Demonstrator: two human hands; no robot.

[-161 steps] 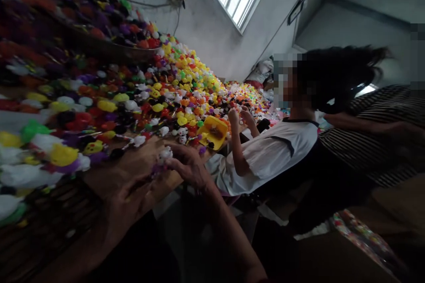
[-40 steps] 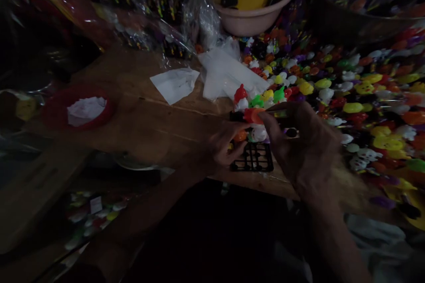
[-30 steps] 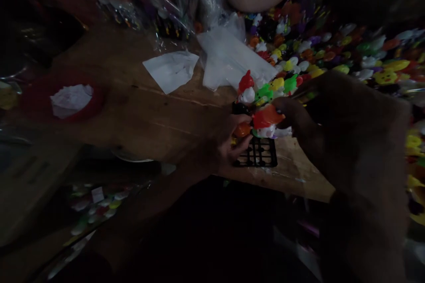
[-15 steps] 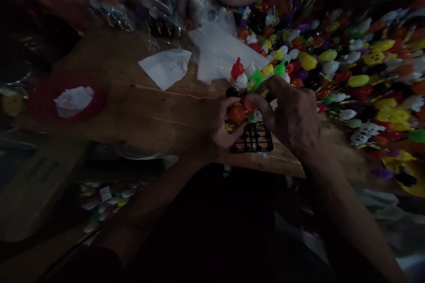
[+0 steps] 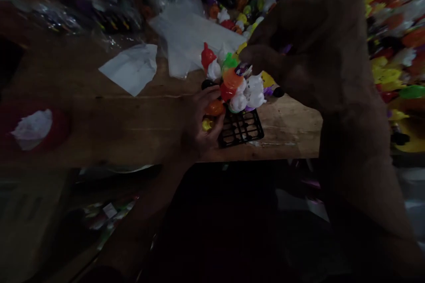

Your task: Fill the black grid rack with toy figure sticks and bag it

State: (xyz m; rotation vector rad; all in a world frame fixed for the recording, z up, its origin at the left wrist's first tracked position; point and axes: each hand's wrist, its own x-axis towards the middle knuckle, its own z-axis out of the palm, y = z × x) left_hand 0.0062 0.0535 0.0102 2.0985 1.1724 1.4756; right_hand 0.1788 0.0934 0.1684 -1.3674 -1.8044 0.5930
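Observation:
A black plastic grid rack [image 5: 244,128] stands near the table's front edge. Its back part carries a cluster of small plastic toys: white ones [image 5: 255,90], a red one [image 5: 208,56], green and yellow ones. My left hand [image 5: 202,119] is curled around the rack's left side, with an orange round toy [image 5: 215,108] between thumb and fingers and a small yellow toy [image 5: 207,124] beside the palm. Raised over the right side of the cluster, my right hand [image 5: 308,53] has its fingers bent together. A dark purple printed piece [image 5: 242,69] shows just below its thumb; whatever the fingertips hold is hidden.
Heaps of colourful plastic toys [image 5: 387,73] cover the table's back and right. A clear plastic bag [image 5: 186,40] and a white paper sheet [image 5: 133,68] lie behind the rack. At far left is a red dish [image 5: 61,128] with crumpled white paper [image 5: 33,128].
My right hand has risen off the cluster and moved right, closer to the camera, uncovering white and orange toys. My left hand stays at the rack. The view has shifted right.

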